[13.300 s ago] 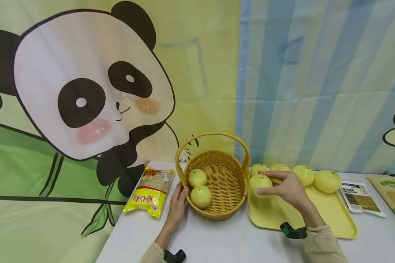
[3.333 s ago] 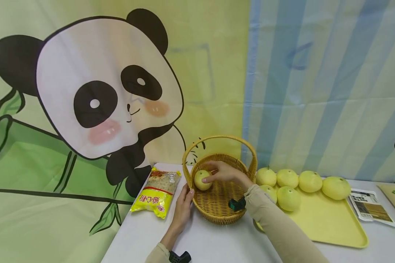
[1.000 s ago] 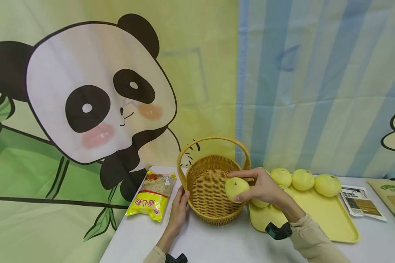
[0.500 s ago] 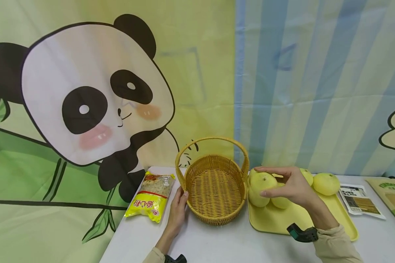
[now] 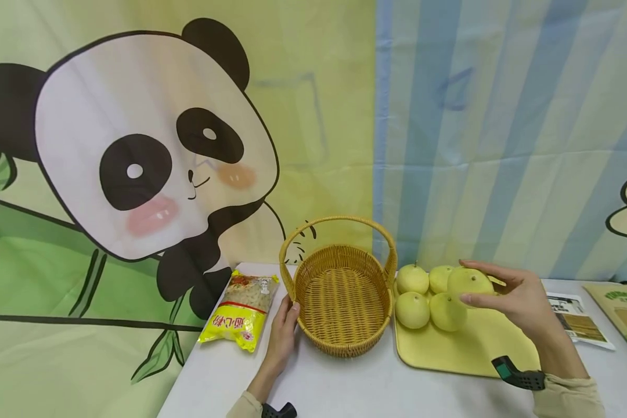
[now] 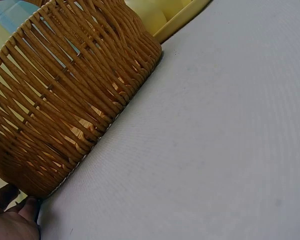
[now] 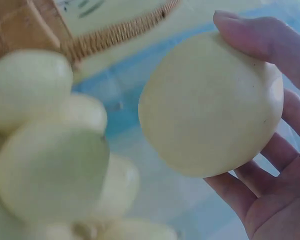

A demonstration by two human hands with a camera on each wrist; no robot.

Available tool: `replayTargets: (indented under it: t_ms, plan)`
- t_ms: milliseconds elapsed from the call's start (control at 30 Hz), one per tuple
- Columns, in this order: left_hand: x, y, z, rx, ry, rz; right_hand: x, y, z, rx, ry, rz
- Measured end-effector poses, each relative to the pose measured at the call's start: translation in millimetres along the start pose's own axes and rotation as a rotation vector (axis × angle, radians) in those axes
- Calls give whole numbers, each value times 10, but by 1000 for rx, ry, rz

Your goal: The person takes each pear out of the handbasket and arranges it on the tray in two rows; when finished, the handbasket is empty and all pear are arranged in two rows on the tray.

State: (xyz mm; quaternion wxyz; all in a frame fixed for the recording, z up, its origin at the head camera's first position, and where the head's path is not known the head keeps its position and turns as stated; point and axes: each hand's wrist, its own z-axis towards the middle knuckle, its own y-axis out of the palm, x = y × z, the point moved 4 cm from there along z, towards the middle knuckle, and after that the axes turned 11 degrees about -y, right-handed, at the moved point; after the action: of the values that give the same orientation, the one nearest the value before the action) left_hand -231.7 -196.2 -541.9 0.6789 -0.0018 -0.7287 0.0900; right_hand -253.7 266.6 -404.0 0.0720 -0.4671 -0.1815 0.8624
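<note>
A woven basket (image 5: 345,302) with a tall handle stands on the table, and no fruit shows inside it. My left hand (image 5: 282,328) holds its left side, thumb at the rim; the left wrist view shows fingertips (image 6: 29,207) low against the wicker. My right hand (image 5: 519,299) grips a pale yellow pear (image 5: 470,283) between thumb and fingers, over the yellow tray (image 5: 480,351). Left of it, pears sit in two rows on the tray, among them a front one (image 5: 412,309) and a back one (image 5: 413,280). Whatever lies behind the right hand is mostly hidden.
A yellow-and-clear food packet (image 5: 240,310) lies left of the basket. Right of the tray are a white-and-brown packet (image 5: 580,325), partly covered by my hand, and a tan-and-green package (image 5: 619,307). A printed panda curtain (image 5: 313,128) hangs behind the table.
Two pears were in the basket at first, later one; now none shows there. My right hand has carried a pear from the basket rightward over the tray. The left hand stays at the basket.
</note>
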Motion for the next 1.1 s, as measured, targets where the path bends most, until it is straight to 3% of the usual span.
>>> replayTargets:
  t_ms: [133,333,700,1100]
  plan:
    - [13,8,22,2,16,15,157,-206,-112,42,100,-104]
    - [8,-10,44,17,29,17,390,-364,-214,59,173,-189]
    - [3,-17,39,30,2,17,648,-300,-323,38,206,-209]
    - [5,-4,3,17,13,30,831,-253,-438,48,265,-242]
